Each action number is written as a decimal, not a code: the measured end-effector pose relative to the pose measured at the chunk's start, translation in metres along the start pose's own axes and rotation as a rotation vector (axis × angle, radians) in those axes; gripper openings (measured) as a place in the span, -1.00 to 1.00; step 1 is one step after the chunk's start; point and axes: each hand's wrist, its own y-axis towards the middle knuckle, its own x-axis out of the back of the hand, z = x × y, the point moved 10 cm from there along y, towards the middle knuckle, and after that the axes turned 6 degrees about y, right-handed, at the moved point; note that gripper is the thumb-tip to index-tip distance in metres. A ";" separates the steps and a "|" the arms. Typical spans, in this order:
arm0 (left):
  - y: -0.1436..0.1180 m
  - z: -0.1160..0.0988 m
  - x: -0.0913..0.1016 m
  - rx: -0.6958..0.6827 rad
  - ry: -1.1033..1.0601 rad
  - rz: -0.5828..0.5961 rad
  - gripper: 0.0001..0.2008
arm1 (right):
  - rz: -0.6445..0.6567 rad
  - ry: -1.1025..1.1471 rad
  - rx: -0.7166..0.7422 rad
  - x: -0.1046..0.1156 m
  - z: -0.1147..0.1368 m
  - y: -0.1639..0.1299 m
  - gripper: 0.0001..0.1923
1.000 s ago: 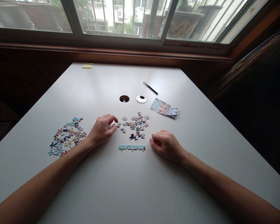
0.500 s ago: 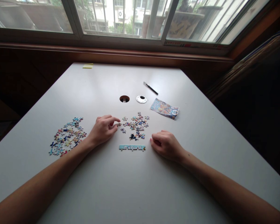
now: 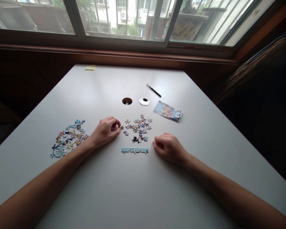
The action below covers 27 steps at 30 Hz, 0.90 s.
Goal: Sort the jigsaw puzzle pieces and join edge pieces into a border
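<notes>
The left hand [image 3: 108, 129] pinches a puzzle piece [image 3: 122, 127] just left of the loose pieces [image 3: 142, 129]; the right hand [image 3: 168, 146], curled closed, rests just right of the joined strip [image 3: 134, 150].

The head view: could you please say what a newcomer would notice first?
Probably the bright window across the top comes first. Below, a larger scatter of puzzle pieces lies at left, a smaller scatter between the left hand and right hand, beyond a joined blue strip.
</notes>
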 end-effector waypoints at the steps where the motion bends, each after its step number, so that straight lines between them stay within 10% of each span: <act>1: 0.001 -0.001 0.000 -0.021 -0.013 0.007 -0.90 | -0.001 -0.002 0.001 0.000 0.000 0.000 -0.67; 7: -0.002 0.001 0.006 0.030 -0.236 0.035 -0.89 | -0.072 -0.002 0.046 0.008 0.006 0.002 -0.68; 15: -0.055 -0.021 0.009 0.054 -0.696 0.072 -0.90 | -0.046 0.037 0.241 -0.002 0.077 0.006 -0.97; 27: -0.073 -0.053 0.010 -0.125 -0.514 0.106 -0.92 | -0.108 0.186 0.384 -0.013 0.097 0.003 -0.85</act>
